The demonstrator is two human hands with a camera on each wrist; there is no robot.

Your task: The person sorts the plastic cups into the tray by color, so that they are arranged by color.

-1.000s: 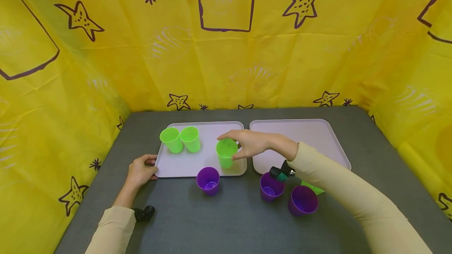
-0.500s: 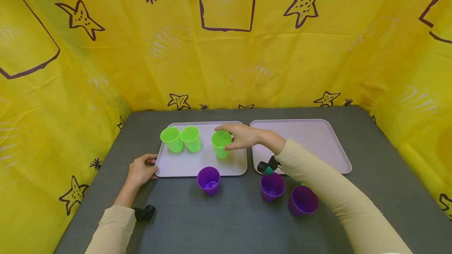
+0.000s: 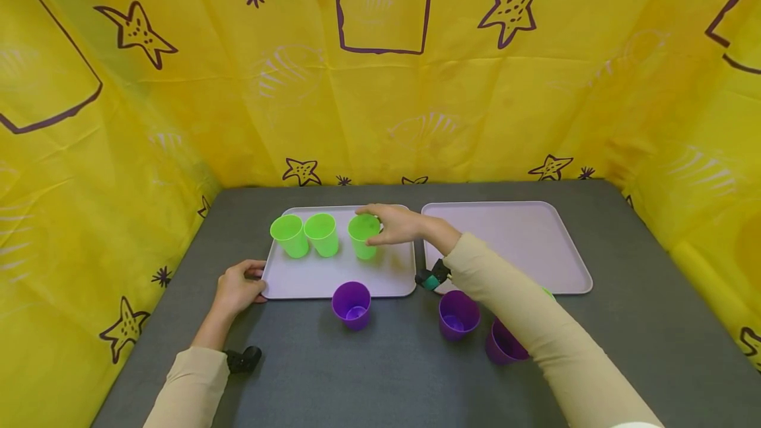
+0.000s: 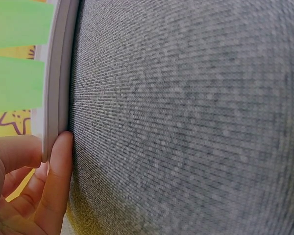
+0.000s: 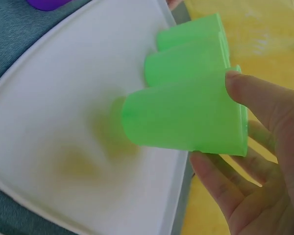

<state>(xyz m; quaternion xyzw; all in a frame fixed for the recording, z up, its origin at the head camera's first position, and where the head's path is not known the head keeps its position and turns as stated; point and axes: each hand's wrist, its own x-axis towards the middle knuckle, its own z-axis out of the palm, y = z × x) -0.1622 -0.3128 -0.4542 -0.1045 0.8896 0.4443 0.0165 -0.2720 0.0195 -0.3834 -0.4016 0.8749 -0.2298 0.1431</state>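
Observation:
My right hand [image 3: 398,224] holds a green plastic cup [image 3: 361,242] near its rim, thumb on one side and fingers on the other. The cup is upright over the left tray [image 3: 297,281]; whether its base touches the tray I cannot tell. To its left, two more green cups, one [image 3: 322,236] beside the other [image 3: 289,238], stand on that tray. My left hand [image 3: 234,289] pinches the tray's near left corner. In the left wrist view, thumb and fingers sit on either side of the tray rim [image 4: 59,73]. The right wrist view shows the held cup [image 5: 181,117] close up.
A purple cup [image 3: 351,306] stands in front of the left tray. Two more, one purple cup [image 3: 459,316] and another purple cup [image 3: 503,343] partly under my right sleeve, stand nearer the right tray [image 3: 505,236]. Some green thing [image 3: 547,292] peeks out behind that sleeve.
My right hand has carried the green cup leftward and slightly back over the left tray, toward the two standing green cups. The left hand has stayed at the tray corner.

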